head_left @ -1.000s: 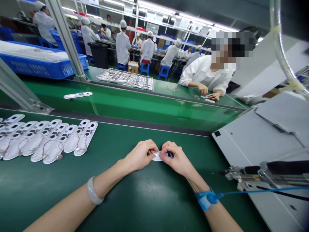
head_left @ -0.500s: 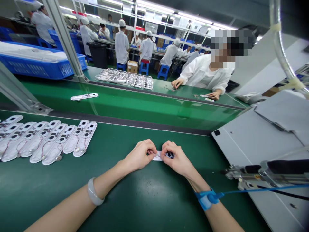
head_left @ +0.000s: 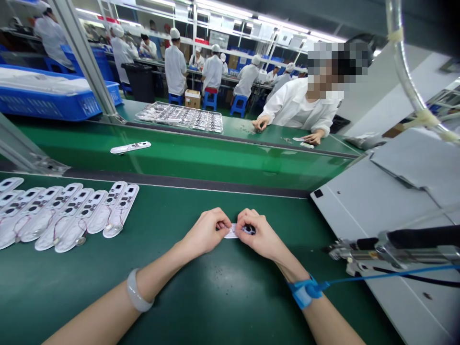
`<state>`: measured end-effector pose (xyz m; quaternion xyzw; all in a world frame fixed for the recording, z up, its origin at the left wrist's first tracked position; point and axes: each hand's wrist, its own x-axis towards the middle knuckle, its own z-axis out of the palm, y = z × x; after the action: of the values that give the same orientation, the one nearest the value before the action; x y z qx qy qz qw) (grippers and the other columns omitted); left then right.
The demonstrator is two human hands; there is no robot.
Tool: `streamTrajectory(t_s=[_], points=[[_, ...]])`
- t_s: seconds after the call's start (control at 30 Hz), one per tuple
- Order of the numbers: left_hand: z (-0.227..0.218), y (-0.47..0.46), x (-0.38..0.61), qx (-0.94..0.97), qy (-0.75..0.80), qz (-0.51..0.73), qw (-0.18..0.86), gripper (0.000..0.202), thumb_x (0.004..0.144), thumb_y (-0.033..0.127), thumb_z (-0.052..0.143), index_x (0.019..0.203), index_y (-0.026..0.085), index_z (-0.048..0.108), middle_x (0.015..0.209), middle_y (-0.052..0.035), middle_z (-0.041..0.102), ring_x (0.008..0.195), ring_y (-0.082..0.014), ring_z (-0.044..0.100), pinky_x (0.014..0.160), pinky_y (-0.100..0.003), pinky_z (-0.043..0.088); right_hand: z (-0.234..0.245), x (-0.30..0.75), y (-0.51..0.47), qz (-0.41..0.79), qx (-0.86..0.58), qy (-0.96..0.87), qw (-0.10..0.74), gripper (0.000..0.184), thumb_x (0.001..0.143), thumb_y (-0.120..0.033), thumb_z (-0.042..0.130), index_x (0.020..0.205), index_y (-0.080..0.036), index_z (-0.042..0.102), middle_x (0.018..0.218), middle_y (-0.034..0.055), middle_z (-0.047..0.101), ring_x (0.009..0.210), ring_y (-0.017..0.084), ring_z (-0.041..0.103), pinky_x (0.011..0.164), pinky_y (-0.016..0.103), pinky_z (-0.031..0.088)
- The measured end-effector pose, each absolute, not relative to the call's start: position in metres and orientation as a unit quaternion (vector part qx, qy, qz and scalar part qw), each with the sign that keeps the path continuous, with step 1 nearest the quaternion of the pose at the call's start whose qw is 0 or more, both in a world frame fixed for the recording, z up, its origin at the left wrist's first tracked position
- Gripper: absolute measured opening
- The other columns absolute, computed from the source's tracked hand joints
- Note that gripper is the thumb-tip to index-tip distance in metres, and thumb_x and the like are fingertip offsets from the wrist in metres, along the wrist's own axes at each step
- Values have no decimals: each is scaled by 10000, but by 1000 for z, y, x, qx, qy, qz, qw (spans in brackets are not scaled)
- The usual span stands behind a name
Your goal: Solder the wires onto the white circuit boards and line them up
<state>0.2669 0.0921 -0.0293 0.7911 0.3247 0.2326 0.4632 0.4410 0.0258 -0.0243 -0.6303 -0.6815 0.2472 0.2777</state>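
Note:
A small white plastic housing (head_left: 232,231) with dark electronic parts lies on the green bench between my two hands. My left hand (head_left: 208,232) pinches at its left end, fingertips closed together. Curled over its right part is my right hand (head_left: 257,235), with thumb and forefinger pressed together. What exactly sits between the fingertips is too small to make out. A pale bangle circles my left wrist, and a blue wrist strap (head_left: 304,291) with a cord is on my right. To the left, several similar white housings (head_left: 120,211) lie in an overlapping row, with wires and round metal parts.
Beyond the bench edge, one housing (head_left: 130,147) rides on the green conveyor belt (head_left: 201,165). A screwdriver-like tool (head_left: 395,251) juts in from the right beside a grey cabinet (head_left: 413,191). Across the belt, a co-worker in white handles small parts near a clear tray (head_left: 179,117).
The housing on the belt has moved a little to the right. My view has shifted slightly. Both hands keep nearly the same pose at the small housing.

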Motion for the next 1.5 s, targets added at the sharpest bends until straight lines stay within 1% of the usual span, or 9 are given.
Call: streamTrajectory(t_s=[0.33,0.57,0.7,0.8,0.9,1.17,1.37,1.5], points=[[-26,93,268,801,330,221,448,172,734,11,565,738,156,657,814,-13,623,698,-115,588,676,-227,490,-25,440,26,247,-632,-681,275,126,778,-171,589,656,-201,584,847,9,607,835,166,527,804,351,374],[-27,91,272,800,355,218,431,137,756,74,566,699,175,639,782,-5,602,681,-126,578,640,-234,472,-22,440,26,252,-626,-689,265,136,788,-174,574,656,-207,579,841,11,607,851,176,524,799,354,386],[-25,93,276,804,378,188,418,115,731,81,605,691,177,656,774,-1,603,681,-130,571,634,-239,452,-19,438,26,252,-632,-689,251,115,785,-159,568,686,-213,590,847,5,606,854,171,521,808,352,376],[-24,97,278,805,390,170,414,94,699,92,641,680,180,669,748,7,595,675,-136,570,636,-246,445,-16,435,26,247,-648,-679,240,103,791,-166,562,700,-209,581,859,-1,605,851,169,519,846,375,348],[-23,100,279,804,394,162,416,96,668,83,657,657,177,671,721,11,586,663,-139,574,617,-243,439,-16,433,26,245,-662,-670,231,103,796,-175,556,698,-203,572,863,0,608,860,175,520,872,402,322],[-20,97,281,800,403,158,415,130,665,40,645,625,163,646,733,6,590,658,-131,575,582,-227,425,-19,436,31,257,-663,-665,229,100,761,-145,559,678,-201,568,858,1,621,861,176,519,839,373,345],[-20,95,285,799,410,163,408,171,666,8,604,591,161,611,720,8,562,672,-133,560,597,-238,420,-19,432,34,257,-678,-654,216,101,727,-126,532,655,-192,557,834,3,613,856,189,515,859,420,315],[-22,93,285,803,401,170,406,169,674,14,612,599,165,602,719,13,545,681,-139,554,601,-241,412,-19,432,32,259,-668,-662,222,89,746,-142,521,687,-199,555,830,6,599,872,199,511,871,435,321]])
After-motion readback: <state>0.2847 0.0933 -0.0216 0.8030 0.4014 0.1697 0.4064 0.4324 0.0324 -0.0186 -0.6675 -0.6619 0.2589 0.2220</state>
